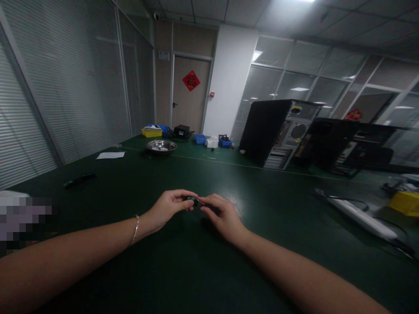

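Note:
Between the thumb and fingers of my left hand (170, 208) is a small green circuit board (192, 199) with dark parts on it. A thin bracelet circles that wrist. My right hand (225, 216) is closed in a pinch on a thin, pale, slender piece (200, 202), which reaches toward the board's right edge. Whether this piece is a tool or a wire, and whether it touches the board, I cannot tell. Both hands are just above the dark green tabletop (147, 270), close together near the middle of the view.
A metal bowl (161, 147) with small items stands toward the back left, near a white paper (110, 155). A dark strip (79, 180) lies at left. Blue bins (200, 139) line the back. Computer towers (265, 131) stand right, beyond a white elongated device (363, 218) with cable.

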The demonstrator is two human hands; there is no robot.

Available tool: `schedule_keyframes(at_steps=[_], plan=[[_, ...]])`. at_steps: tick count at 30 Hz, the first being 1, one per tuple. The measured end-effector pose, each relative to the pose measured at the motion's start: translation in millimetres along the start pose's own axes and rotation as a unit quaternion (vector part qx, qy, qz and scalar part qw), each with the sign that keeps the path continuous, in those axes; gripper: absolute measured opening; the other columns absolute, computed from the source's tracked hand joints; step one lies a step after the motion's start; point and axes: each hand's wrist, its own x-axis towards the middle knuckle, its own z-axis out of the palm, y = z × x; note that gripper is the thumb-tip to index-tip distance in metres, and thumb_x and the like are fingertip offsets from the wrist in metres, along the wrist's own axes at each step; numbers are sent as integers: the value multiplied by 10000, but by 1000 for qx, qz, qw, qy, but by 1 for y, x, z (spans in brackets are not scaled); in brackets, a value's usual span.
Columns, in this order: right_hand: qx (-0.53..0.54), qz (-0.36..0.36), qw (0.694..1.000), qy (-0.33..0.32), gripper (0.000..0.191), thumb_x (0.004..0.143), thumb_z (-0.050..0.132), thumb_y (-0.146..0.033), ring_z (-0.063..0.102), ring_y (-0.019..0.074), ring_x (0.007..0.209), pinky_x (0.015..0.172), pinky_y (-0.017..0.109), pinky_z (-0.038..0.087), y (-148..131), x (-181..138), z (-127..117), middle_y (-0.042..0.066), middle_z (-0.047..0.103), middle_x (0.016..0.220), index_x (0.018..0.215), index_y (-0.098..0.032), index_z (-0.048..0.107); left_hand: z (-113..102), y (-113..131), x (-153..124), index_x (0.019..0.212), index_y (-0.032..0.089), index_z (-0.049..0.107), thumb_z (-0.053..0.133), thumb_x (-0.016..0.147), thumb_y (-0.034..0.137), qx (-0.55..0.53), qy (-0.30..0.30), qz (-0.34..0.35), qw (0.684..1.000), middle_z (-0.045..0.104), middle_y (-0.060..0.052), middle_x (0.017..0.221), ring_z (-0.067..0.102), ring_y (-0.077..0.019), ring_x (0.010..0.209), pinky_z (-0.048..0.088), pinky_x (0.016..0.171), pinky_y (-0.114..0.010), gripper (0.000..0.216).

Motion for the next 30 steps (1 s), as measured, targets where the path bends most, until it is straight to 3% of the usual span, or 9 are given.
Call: schedule_keyframes(at_steps=[6, 10, 15, 19, 24, 30], plan=[[-19, 3, 1000, 8, 220, 893, 532, -177, 582, 160, 848, 761, 290, 465, -1, -1, 1, 34, 635, 936, 1075, -231, 643, 0, 1, 0, 1054, 125, 673, 577, 859, 239, -76, 26, -14, 997, 667, -120, 1093, 620, -222, 993, 441, 935, -387, 246], [-8, -8, 1000, -6, 210, 900, 527, -193, 585, 163, 866, 766, 290, 465, -4, -2, 0, 37, 631, 940, 1074, -231, 639, -1, 0, 0, 1083, 127, 637, 614, 824, 180, -74, -8, -25, 997, 658, -111, 1089, 627, -217, 995, 455, 925, -380, 265], [-3, -19, 1000, -20, 214, 901, 533, -198, 587, 170, 893, 794, 300, 470, -5, -1, -1, 52, 624, 955, 1085, -217, 640, -2, -4, 0, 1207, 189, 536, 694, 740, 118, -34, -51, 0, 998, 654, -53, 1012, 624, -206, 999, 467, 912, -377, 498], [8, -29, 999, -26, 227, 902, 534, -191, 586, 165, 910, 802, 291, 476, -6, 0, -1, 56, 619, 983, 1104, -215, 635, 0, -1, -1, 1094, 164, 583, 694, 744, 135, -1, -69, 12, 998, 646, -57, 1046, 610, -213, 1031, 468, 918, -378, 368], [-6, -16, 1000, -18, 211, 921, 508, -213, 588, 161, 877, 775, 285, 477, -7, 1, -1, 53, 625, 945, 1073, -213, 654, 0, 2, -1, 955, 143, 590, 699, 741, 165, 24, -34, 33, 999, 644, -24, 904, 640, -186, 888, 500, 848, -372, 241], [-30, -13, 999, 6, 200, 913, 509, -198, 593, 160, 847, 745, 282, 476, -3, 2, -1, 48, 636, 905, 1033, -214, 667, 1, 3, 0, 993, 148, 622, 694, 730, 143, 29, -6, 67, 997, 632, -33, 970, 632, -169, 880, 524, 813, -335, 272]])
